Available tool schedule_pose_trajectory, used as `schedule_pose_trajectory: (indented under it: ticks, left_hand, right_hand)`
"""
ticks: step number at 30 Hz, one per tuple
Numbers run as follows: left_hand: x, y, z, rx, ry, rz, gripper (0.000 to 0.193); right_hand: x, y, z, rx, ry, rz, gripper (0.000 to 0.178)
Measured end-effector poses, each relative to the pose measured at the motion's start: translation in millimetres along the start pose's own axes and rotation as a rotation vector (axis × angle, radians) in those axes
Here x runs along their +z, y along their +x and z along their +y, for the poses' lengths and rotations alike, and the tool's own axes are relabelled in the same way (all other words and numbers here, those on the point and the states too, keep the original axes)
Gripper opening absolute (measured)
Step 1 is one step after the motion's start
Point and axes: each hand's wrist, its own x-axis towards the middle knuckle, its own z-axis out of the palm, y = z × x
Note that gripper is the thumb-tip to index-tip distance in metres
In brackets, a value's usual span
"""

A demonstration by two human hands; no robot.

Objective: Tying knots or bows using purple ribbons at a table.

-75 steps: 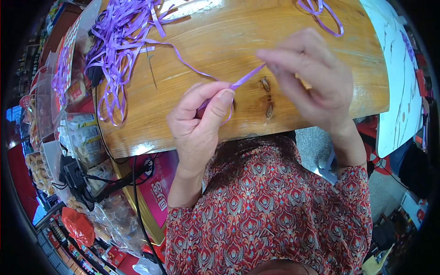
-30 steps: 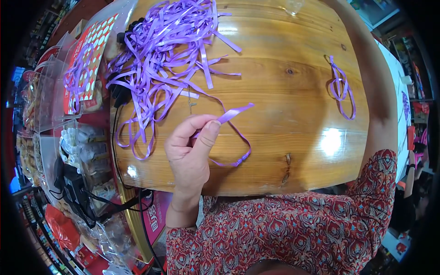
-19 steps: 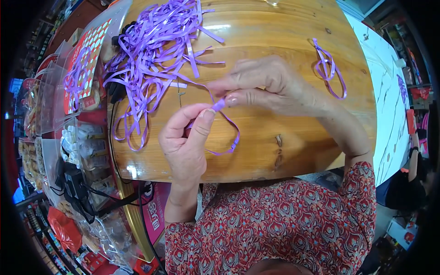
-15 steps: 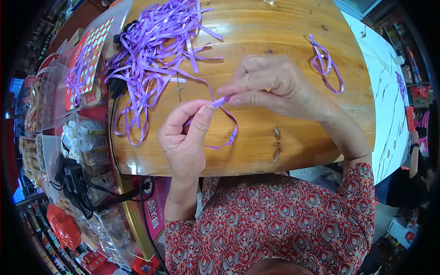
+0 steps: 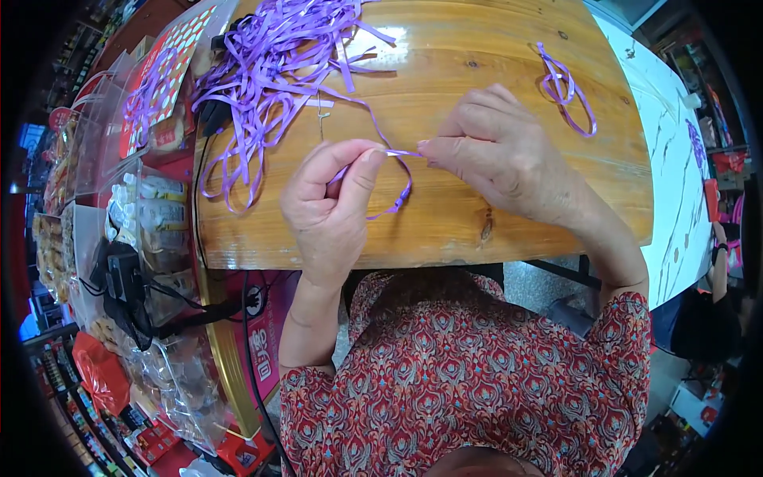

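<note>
A narrow purple ribbon is stretched short and taut between my two hands above the wooden table. My left hand pinches it between thumb and forefinger, the other fingers curled in. Thumb and fingertips of my right hand close on its other end. From the left hand the ribbon hangs in a loop with a small knot on its right side. A heap of purple ribbons lies beyond the left hand. One separate looped ribbon rests at the far right of the table.
The wooden table has a white marbled surface beside it on the right. Clear containers and packaged goods crowd the left side, with black cables near the table's edge. A person in black is at the far right.
My hands have drawn apart, the right one moving rightward, so more ribbon shows between them, pulled straight. The view has shifted slightly.
</note>
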Motion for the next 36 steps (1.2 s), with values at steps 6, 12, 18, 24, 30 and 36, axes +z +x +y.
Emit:
schedule_pose_trajectory:
  ticks: [6,12,18,24,30,36]
  left_hand:
    - [4.4,1.7,-9.1,0.054,0.012,-0.011,0.007]
    - [25.8,-11.6,-15.5,-0.268,-0.374,-0.015,0.013]
    - [32.6,-33.4,-23.1,-0.150,-0.359,0.044,0.012]
    - [35.6,-33.8,-19.2,-0.250,-0.523,0.044,0.017]
    - [41.2,-33.9,-14.7,-0.299,-0.580,0.030,0.017]
    - [37.8,-29.1,-17.9,-0.310,-0.471,-0.020,0.014]
  right_hand:
    - [-1.6,-7.3,-8.7,0.204,0.399,-0.101,0.013]
    - [15.8,-13.1,-13.9,0.588,1.090,0.062,0.015]
    - [27.7,-23.6,-15.9,0.437,0.793,0.202,0.021]
    - [31.3,-25.2,-20.6,0.274,0.364,0.251,0.026]
    - [34.2,-25.2,-22.4,0.154,0.163,0.321,0.028]
    - [32.8,-29.3,-24.6,0.243,0.183,0.277,0.030]
